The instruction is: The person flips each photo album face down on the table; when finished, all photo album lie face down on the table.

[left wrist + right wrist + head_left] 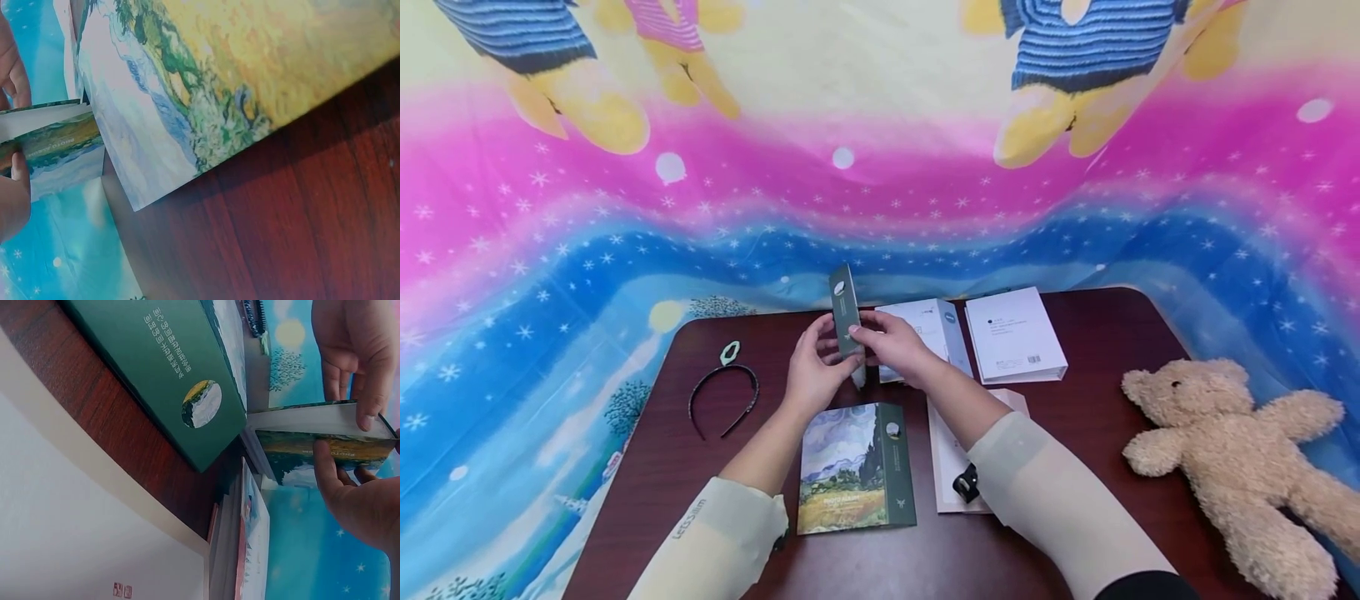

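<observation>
A photo album (842,300) stands nearly upright above the table, its dark green spine turned towards me. My left hand (816,362) grips it from the left and my right hand (898,340) from the right, thumb against the spine. Its white pages show between the covers in the right wrist view, where my left hand (353,356) and right hand (365,503) are on either side. Below my hands, a second photo album (842,471) with a painted landscape cover and green spine stands on the table. The left fingers are partly hidden behind the held album.
At the back right are a white album (1017,333) and another pale album (925,321). A pinkish-white one (947,475) lies partly under my right forearm. A black headband (724,375) and green hair clip (730,352) lie left; a teddy bear (1232,467) lies right.
</observation>
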Tool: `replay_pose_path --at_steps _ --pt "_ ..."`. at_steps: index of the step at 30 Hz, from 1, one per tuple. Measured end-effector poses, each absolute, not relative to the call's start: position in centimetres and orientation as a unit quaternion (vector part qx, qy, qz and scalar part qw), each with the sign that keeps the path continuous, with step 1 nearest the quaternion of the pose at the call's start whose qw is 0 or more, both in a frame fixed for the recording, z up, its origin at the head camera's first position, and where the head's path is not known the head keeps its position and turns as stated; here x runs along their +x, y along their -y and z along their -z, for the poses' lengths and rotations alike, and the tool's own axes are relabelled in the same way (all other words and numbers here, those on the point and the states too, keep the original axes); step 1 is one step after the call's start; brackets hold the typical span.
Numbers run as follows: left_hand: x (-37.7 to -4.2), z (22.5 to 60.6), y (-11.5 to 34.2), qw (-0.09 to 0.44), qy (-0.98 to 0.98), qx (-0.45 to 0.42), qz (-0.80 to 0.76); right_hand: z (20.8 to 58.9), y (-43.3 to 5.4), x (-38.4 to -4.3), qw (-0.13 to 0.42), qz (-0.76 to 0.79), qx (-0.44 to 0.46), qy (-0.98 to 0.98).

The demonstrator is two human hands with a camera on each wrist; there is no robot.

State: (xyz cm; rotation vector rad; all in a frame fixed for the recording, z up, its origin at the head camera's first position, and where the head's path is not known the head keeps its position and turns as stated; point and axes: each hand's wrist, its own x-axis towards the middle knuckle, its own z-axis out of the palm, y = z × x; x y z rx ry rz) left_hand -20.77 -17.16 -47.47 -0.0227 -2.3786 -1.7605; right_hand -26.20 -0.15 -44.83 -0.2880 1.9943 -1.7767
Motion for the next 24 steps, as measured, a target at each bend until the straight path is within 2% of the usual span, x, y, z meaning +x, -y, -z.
replay_pose_path --at_steps 10,24 --pt "-21.3 48.6 17.2 0.041 0.812 -0.006 0.583 44.8 -0.7 -26.1 0.2 0.644 -0.108 -0.731" --pt "-21.7 50.3 17.6 -0.042 0.835 -0.008 0.548 45.4 -1.7 -26.2 0.191 0.651 -0.097 -0.728"
